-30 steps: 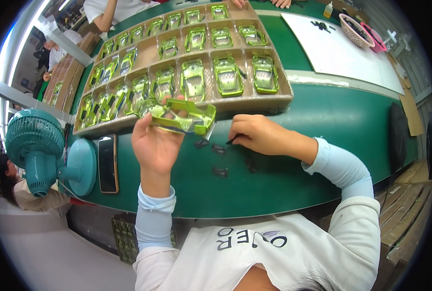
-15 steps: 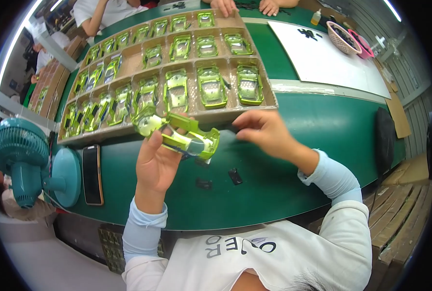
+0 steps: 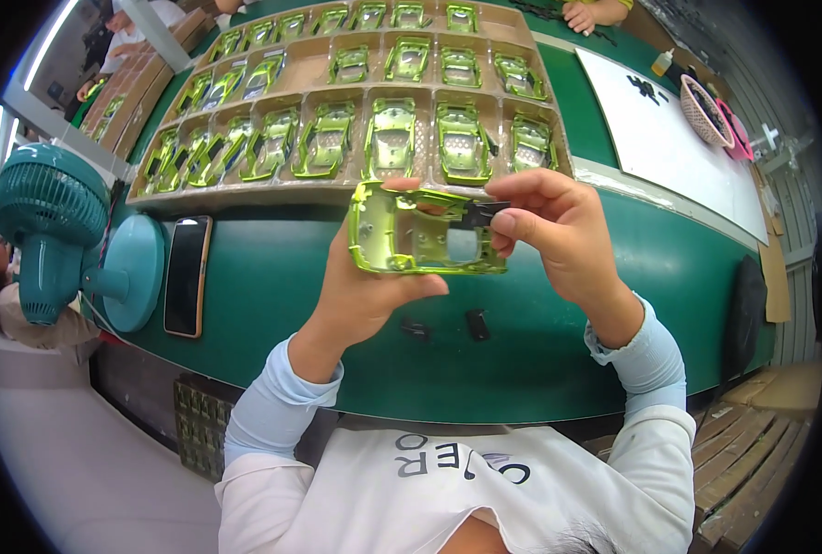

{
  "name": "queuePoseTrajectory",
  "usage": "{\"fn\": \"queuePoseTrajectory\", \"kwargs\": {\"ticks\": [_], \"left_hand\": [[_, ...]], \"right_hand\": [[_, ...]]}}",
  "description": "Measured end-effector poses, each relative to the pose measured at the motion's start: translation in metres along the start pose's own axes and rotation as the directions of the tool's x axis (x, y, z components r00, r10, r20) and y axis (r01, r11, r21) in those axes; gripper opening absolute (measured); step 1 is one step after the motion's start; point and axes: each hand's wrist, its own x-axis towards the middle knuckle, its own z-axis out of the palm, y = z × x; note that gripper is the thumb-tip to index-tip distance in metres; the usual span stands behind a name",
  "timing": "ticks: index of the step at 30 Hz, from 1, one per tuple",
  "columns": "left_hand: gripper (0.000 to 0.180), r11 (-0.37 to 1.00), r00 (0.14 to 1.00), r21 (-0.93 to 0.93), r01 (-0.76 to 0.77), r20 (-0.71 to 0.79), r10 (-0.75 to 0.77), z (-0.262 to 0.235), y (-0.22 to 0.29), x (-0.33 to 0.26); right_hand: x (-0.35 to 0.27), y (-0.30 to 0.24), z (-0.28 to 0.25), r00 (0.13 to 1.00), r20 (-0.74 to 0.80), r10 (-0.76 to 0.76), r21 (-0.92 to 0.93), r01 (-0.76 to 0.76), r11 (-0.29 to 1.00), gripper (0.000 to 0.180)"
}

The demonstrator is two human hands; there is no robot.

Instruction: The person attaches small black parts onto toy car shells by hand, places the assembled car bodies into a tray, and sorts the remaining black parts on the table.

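Note:
My left hand (image 3: pixel 360 286) holds a shiny green toy car body shell (image 3: pixel 380 235) over the near side of the table, its hollow inside facing up. Between the thumb and fingers of my right hand (image 3: pixel 559 226) is a small black plastic part (image 3: pixel 481 214), set against the shell's right end. How far it sits in the shell I cannot tell. Two more black parts lie on the table below my hands: one upright piece (image 3: pixel 477 324) and a flatter one (image 3: pixel 416 329). Beyond the shell stands a divided cardboard tray (image 3: pixel 309 194) with several similar green shells (image 3: pixel 464 140).
A teal fan (image 3: pixel 46 212) and a phone (image 3: pixel 187 277) are at the left. To the far right, a white board (image 3: pixel 670 152) carries black parts, near a pink basket (image 3: pixel 704 115) and a small yellow bottle (image 3: pixel 661 63). A co-worker's hand (image 3: pixel 596 15) rests at the far edge.
The shell has been turned over and brought rightward. My right hand has come up to it with a black part pinched in the fingers. The whole view has shifted a little.

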Motion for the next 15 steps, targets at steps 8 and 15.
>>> {"fn": "queuePoseTrajectory", "kwargs": {"ticks": [8,15], "left_hand": [[0.073,0.992,0.999,0.118,0.034,-0.030,-0.030,0.009,-0.004,-0.007],[0.076,0.742,0.897,0.505,-0.441,0.222,0.382,0.003,-0.010,-0.003]], "right_hand": [[-0.004,0.010,0.006,0.953,0.045,-0.298,-0.420,0.289,0.860,0.008],[-0.007,0.002,0.007,0.992,0.048,-0.115,-0.180,0.122,0.976,0.014]]}}
